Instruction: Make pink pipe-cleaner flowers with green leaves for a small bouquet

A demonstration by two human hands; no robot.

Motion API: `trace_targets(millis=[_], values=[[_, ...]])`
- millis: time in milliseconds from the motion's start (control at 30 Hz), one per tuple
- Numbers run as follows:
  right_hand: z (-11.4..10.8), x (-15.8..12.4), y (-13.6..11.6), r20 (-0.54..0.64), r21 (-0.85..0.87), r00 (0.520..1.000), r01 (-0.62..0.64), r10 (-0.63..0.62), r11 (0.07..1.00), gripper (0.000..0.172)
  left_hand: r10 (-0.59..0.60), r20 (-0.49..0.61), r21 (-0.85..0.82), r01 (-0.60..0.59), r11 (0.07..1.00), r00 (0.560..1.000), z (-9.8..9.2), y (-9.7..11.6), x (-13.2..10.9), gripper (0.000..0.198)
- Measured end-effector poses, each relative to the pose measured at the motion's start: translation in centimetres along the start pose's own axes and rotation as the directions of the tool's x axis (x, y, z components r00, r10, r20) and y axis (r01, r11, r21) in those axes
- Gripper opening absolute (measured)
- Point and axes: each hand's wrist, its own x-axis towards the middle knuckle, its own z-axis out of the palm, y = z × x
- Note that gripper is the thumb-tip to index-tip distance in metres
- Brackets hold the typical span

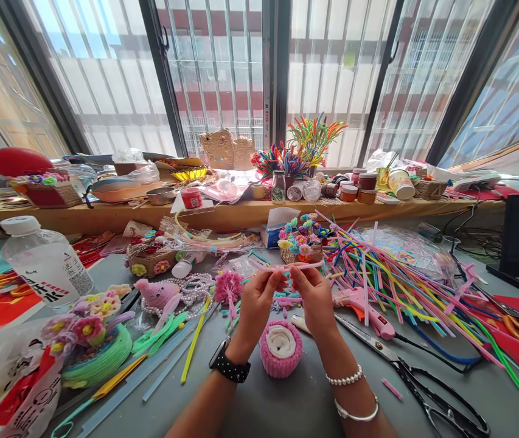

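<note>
A pink pipe cleaner point(310, 265) is stretched level between my two hands, above the middle of the table. My left hand point(261, 296) pinches it with thumb and forefinger, and my right hand point(313, 297) does the same a short way to the right. Below them stands a small round pink fuzzy pot point(281, 364) with a rolled white filling point(280, 340). Left of my left hand lies a pink pipe-cleaner flower point(229, 286). A pink glue gun point(369, 313) rests to the right of my right hand.
Large black-handled scissors point(417, 377) lie at the right front, near a big heap of coloured pipe cleaners point(391, 274). Clear glue sticks point(135, 371), a green flower basket point(99, 359) and a water bottle point(47, 261) occupy the left. A crowded sill point(241, 213) runs behind.
</note>
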Motion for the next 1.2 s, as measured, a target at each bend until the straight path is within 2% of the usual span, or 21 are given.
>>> trace_targets(millis=[100, 267, 400, 633, 800, 1033, 1200], values=[[-0.25, 0.12, -0.1, -0.021, 0.038, 1.0, 0.009, -0.009, 0.999, 0.012, 0.021, -0.029, 0.064, -0.019, 0.998, 0.999, 0.22, 0.06, -0.2, 0.026], [-0.33, -0.01, -0.43, 0.107, -0.026, 0.988, 0.115, -0.111, 0.993, 0.006, 0.034, -0.009, 0.121, -0.033, 0.992, 0.999, 0.17, 0.12, -0.22, 0.028], [-0.42, 0.1, -0.3, 0.153, -0.045, 0.982, 0.118, -0.11, 0.992, 0.006, 0.039, 0.011, 0.143, -0.04, 0.989, 0.999, 0.15, 0.22, -0.28, 0.027], [-0.47, 0.08, -0.27, 0.114, -0.088, 0.985, 0.138, -0.128, 0.987, 0.012, 0.034, -0.001, 0.155, -0.034, 0.987, 0.999, 0.25, 0.78, -0.36, 0.025], [-0.61, 0.23, -0.2, 0.127, -0.131, 0.98, 0.168, -0.151, 0.977, 0.011, 0.033, 0.007, 0.195, -0.034, 0.98, 0.999, 0.11, 0.46, -0.27, 0.027], [-0.77, 0.19, 0.0, 0.12, -0.162, 0.982, 0.167, -0.149, 0.972, 0.012, 0.059, 0.07, 0.306, -0.078, 0.949, 0.996, -0.36, 0.35, 0.04, 0.03], [-0.72, 0.13, -0.15, 0.093, -0.173, 0.986, 0.153, -0.138, 0.973, 0.013, 0.042, 0.121, 0.252, -0.071, 0.965, 0.992, -0.32, 0.13, 0.19, 0.029]])
